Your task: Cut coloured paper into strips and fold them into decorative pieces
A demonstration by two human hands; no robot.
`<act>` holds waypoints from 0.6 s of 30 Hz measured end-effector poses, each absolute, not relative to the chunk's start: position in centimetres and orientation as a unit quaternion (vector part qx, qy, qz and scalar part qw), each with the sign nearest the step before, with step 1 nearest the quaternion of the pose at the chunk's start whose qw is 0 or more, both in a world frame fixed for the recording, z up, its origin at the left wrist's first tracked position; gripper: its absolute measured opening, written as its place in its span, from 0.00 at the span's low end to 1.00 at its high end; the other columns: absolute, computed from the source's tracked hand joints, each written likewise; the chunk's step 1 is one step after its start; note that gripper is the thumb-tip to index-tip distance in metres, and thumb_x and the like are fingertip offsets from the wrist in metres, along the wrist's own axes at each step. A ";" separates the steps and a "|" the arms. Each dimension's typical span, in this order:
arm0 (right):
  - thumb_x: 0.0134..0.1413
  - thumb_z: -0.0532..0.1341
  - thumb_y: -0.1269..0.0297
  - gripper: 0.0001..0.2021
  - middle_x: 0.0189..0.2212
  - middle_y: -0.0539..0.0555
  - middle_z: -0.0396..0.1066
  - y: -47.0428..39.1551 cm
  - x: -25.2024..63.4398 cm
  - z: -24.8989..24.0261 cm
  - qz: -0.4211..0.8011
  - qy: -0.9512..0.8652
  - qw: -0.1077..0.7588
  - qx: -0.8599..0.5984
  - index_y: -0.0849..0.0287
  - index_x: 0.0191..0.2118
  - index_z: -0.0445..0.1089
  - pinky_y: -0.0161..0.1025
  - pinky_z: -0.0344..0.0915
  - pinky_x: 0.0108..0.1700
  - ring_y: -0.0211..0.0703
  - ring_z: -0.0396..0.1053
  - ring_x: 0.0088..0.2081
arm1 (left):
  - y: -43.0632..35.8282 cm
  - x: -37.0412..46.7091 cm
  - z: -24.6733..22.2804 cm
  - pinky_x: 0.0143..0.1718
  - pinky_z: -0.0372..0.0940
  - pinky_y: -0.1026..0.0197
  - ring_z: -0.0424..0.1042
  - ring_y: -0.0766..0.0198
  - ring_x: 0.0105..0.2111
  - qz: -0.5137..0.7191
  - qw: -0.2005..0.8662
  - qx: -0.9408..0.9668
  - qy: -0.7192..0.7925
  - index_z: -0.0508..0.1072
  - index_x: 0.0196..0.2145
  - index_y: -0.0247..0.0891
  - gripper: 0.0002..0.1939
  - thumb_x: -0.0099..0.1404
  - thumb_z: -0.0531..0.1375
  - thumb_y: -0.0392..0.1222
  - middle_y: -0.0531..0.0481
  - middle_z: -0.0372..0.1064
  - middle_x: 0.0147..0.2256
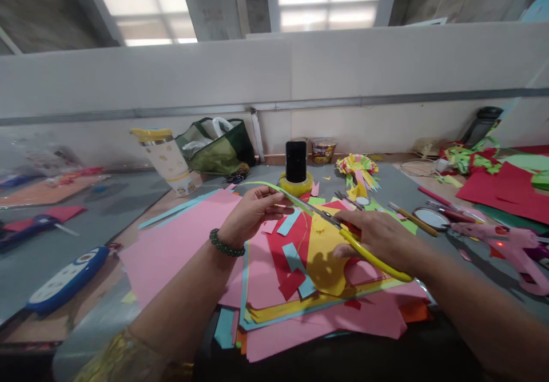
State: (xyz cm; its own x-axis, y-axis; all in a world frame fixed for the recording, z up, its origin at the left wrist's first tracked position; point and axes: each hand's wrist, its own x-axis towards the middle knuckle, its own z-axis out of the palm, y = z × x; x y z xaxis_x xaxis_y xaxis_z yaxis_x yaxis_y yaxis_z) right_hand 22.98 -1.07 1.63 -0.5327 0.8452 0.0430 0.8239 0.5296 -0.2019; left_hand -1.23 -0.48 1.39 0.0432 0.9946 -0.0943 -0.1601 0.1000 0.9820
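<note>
1. Nearest, a messy stack of pink, yellow and pale-blue paper sheets [326, 330] is lying across the middle, probably so everything is within easy reach. Small red and light-blue paper scraps [294, 258] are scattering over it.

2. Just left of that, a big flat pink paper sheet [180, 233] is spreading out, partly passing under the person's forearm.

3. The right hand [380, 236] is wrapping around a pair of yellow-handled metal scissors [350, 239], tips pointing far-left. Can't tell how far the blades are parting. I'm guessing they're slanting that way to line up with the strip.

4. The left hand [256, 207], with a dark-green beaded bracelet [225, 245] at its wrist, is closing thumb against fingers on a thin light-green paper strip [281, 190]. The strip is hanging above the stack and running along the blades; looks like the pinch is steadying it.

5. Off right, a pink plastic glue gun [501, 239] is lying with an orange light glowing, maybe parked aside to leave elbow room.

6. Farther back, a black upright phone [295, 162] is standing at a yellow tape roll [283, 185], which seems to be propping it. Right of it, a multicoloured fringed paper bundle [355, 166] is resting.

7. Far left, a white yellow-lidded tumbler [165, 162] is standing beside a green fabric bag [223, 150], both likely out of the way.
</note>
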 end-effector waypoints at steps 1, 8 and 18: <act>0.48 0.62 0.39 0.30 0.40 0.61 0.76 -1.1 22.9 1.7 0.066 -0.874 0.064 -0.477 0.57 0.49 0.71 0.42 0.61 0.35 0.58 0.73 0.39 | -0.5 -1.3 1.4 0.25 0.67 0.70 0.78 0.64 0.27 0.506 0.569 0.443 0.473 0.71 0.25 0.34 0.09 0.56 0.68 0.37 0.48 0.77 0.26; 0.48 0.61 0.38 0.30 0.37 0.60 0.77 -1.1 22.8 1.6 0.018 -0.885 0.070 -0.459 0.56 0.48 0.71 0.39 0.59 0.31 0.55 0.73 0.35 | -0.4 -1.5 1.0 0.31 0.69 0.66 0.79 0.61 0.30 0.509 0.563 0.453 0.469 0.73 0.25 0.34 0.06 0.54 0.68 0.35 0.48 0.77 0.27; 0.47 0.64 0.41 0.24 0.28 0.54 0.75 -0.9 23.0 0.8 -0.019 -0.885 0.111 -0.453 0.55 0.43 0.72 0.35 0.53 0.27 0.45 0.70 0.27 | -0.3 -1.3 1.1 0.34 0.71 0.65 0.79 0.61 0.31 0.514 0.568 0.438 0.470 0.74 0.25 0.33 0.05 0.55 0.67 0.33 0.46 0.78 0.29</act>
